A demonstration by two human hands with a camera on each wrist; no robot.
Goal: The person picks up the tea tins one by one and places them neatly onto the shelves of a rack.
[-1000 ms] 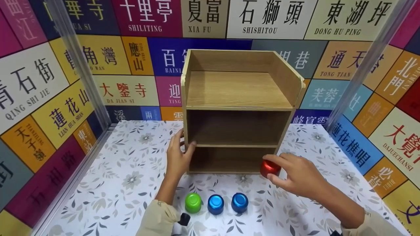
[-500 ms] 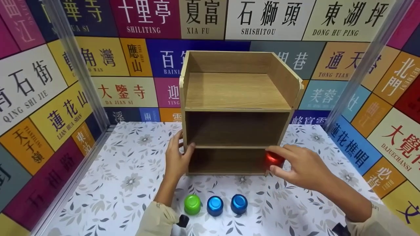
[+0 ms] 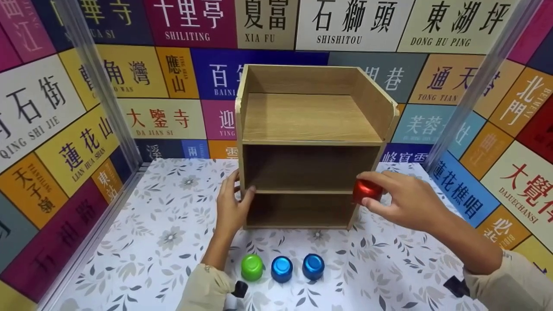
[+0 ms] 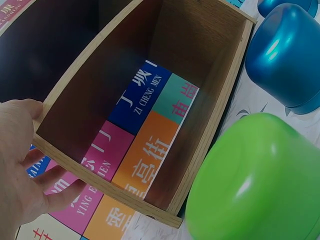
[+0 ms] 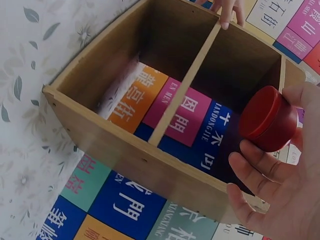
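My right hand (image 3: 404, 198) pinches a small shiny red canister (image 3: 367, 192) between thumb and fingers. It holds the canister off the table, in front of the right side panel of a wooden shelf (image 3: 304, 191), level with the middle board. In the right wrist view the canister (image 5: 267, 119) shows a flat round face and a ridged rim. My left hand (image 3: 233, 205) grips the shelf's left side panel; the left wrist view shows the thumb on the front edge by the middle board, fingers around the outside. Both lower compartments and the top tray hold nothing.
In front of the shelf, a green canister (image 3: 252, 267) and two blue canisters, one in the middle (image 3: 282, 268) and one at the right (image 3: 313, 266), stand in a row on the leaf-patterned tablecloth (image 3: 173, 242). Walls with colourful lettered panels (image 3: 166, 119) enclose the table.
My right hand has raised the red canister from near the shelf's lower right corner, up and slightly right. The left hand keeps its grip on the side panel.
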